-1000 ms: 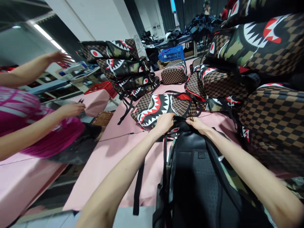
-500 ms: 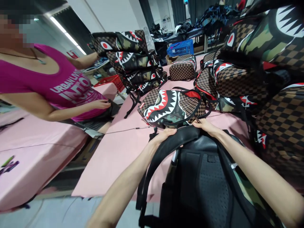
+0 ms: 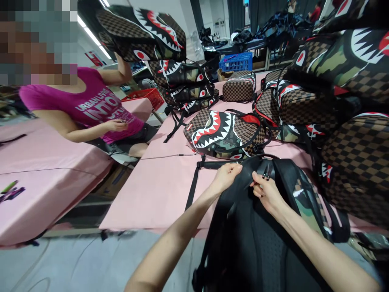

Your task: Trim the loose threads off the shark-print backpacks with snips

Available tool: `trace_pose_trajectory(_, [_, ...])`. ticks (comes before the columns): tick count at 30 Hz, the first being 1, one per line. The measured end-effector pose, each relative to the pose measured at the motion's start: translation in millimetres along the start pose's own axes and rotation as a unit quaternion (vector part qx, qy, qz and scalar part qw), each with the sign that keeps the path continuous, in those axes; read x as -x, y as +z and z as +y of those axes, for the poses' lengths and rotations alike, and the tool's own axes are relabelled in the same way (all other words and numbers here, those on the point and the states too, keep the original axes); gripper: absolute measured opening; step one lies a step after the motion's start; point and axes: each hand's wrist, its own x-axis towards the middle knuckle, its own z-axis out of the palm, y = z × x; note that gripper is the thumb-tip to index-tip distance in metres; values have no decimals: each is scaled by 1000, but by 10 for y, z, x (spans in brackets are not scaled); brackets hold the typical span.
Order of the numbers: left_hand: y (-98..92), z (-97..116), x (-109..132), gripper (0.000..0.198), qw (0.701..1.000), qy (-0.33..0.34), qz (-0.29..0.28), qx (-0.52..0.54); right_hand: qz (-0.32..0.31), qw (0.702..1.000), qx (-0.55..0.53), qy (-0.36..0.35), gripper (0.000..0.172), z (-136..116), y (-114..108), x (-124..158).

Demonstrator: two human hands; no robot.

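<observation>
A black-backed backpack [image 3: 267, 239] stands in front of me, its padded back towards me and its camouflage side showing at right. My left hand [image 3: 226, 176] is closed on a black shoulder strap near the top. Close beside it, my right hand [image 3: 266, 190] is curled at the upper back panel, with small dark thread snips [image 3: 267, 172] between its fingers, points upward. The fingertips are partly hidden, so I cannot tell whether they also pinch the bag. Just beyond lies another backpack [image 3: 225, 132] with a shark-mouth print.
A pink-covered table [image 3: 142, 194] lies under the bags. Backpacks are stacked at left [image 3: 185, 79] and right [image 3: 306, 99]. At the left a person in a magenta shirt [image 3: 100, 105] reaches to a raised bag [image 3: 142, 32]. A blue crate [image 3: 236, 62] stands behind.
Both hands have moved from the arched strap down to the bag's upper back, and the strap has been lowered. The other person's bag has tipped up on the left stack.
</observation>
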Motion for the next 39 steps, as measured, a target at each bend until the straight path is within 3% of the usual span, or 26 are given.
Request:
trace_pose_trajectory(2, [-89, -74, 301, 32, 999, 6, 4, -53, 30, 999, -36, -19, 38, -97, 6, -21])
trace_pose_trajectory(4, [-186, -181, 633, 36, 999, -24, -1, -32, 37, 997, -57, -26, 37, -206, 10, -76])
trace_pose_trajectory(7, [-222, -313, 1040, 40, 990, -84, 12, 114, 39, 998, -58, -9, 38, -286, 44, -109])
trace_pose_trajectory(10, [-104, -342, 1244, 36, 957, -106, 34, 269, 36, 999, -31, -6, 43, -216, 99, 89])
trace_pose_trajectory(15, [146, -278, 1372, 32, 936, -118, 20, 332, -23, 998, 59, 14, 53, 136, 100, 800])
trace_pose_trajectory(19, [254, -274, 1475, 28, 929, -131, -8, 346, -32, 999, 3, 16, 54, 309, 49, 1104])
trace_pose_trajectory(22, [276, -298, 1568, 25, 929, -110, -30, 352, 0, 1000, -8, -10, 56, 307, 11, 1112])
trace_pose_trajectory(27, [191, -384, 1777, 25, 945, -90, -114, 294, 38, 998, -2, -45, 53, 174, 52, 1048])
trace_pose_trajectory(30, [126, -397, 1836, 25, 948, -90, -103, 286, 55, 997, 17, -48, 45, 97, 145, 1010])
trace_pose_trajectory(34, [103, -326, 1802, 20, 928, -128, -86, 339, 57, 997, 31, -50, 39, 49, 242, 954])
trace_pose_trajectory(39, [137, -279, 1801, 24, 916, -170, -71, 357, 51, 996, 52, -47, 38, 36, 199, 950])
